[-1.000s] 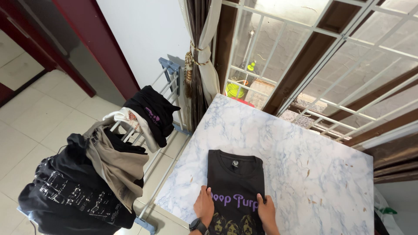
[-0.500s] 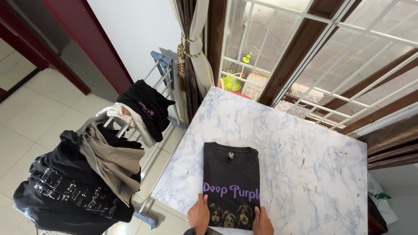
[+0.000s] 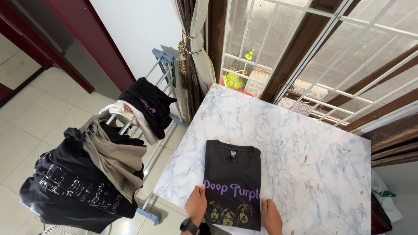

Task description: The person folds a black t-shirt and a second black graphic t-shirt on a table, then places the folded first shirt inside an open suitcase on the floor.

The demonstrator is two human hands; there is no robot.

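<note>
We keep both palms flat with fingers released, the left hand [image 3: 196, 204] and right hand [image 3: 271, 215] resting beside the lower edges of the folded black t-shirt [image 3: 233, 182], low centre of frame on the marble table [image 3: 313, 174]. Since a second ago, they have slid down from the print, so the sides look smoothed.

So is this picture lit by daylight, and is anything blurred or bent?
Head view: daylight through the white-barred window lights the blue-veined marble tabletop evenly, without harsh glare; the folded black printed T-shirt and both hands, left hand and right hand, look sharp; straight bars splay outward, a wide-lens effect.
</note>
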